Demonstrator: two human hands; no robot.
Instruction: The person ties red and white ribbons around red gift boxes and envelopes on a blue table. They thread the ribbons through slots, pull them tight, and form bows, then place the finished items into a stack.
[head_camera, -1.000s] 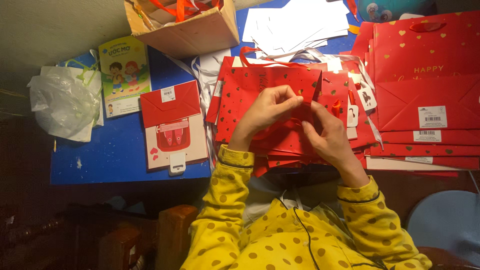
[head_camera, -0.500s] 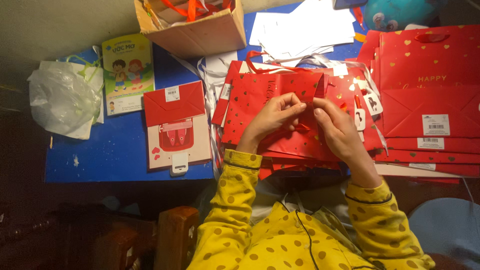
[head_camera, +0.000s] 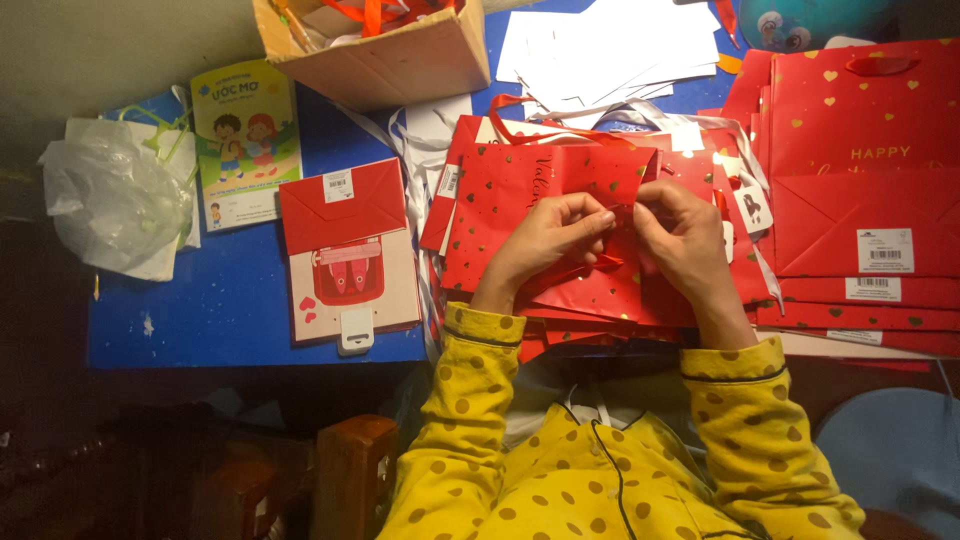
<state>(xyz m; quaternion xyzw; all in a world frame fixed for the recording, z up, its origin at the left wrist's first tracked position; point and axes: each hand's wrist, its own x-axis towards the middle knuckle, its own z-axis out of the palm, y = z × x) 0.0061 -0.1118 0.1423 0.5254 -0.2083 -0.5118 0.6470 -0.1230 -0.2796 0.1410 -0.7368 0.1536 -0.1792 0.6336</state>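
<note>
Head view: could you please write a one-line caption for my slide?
Both hands, left hand and right hand, pinch the top of a red gift bag over a blue table.

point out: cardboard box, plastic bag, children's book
cardboard box (head_camera: 400, 62), head view, front wall.
plastic bag (head_camera: 115, 205), head view, middle of the crumpled film.
children's book (head_camera: 245, 140), head view, centre of the cover.

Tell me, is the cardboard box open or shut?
Open. The box has no lid on top, and orange ribbons show inside.
</note>
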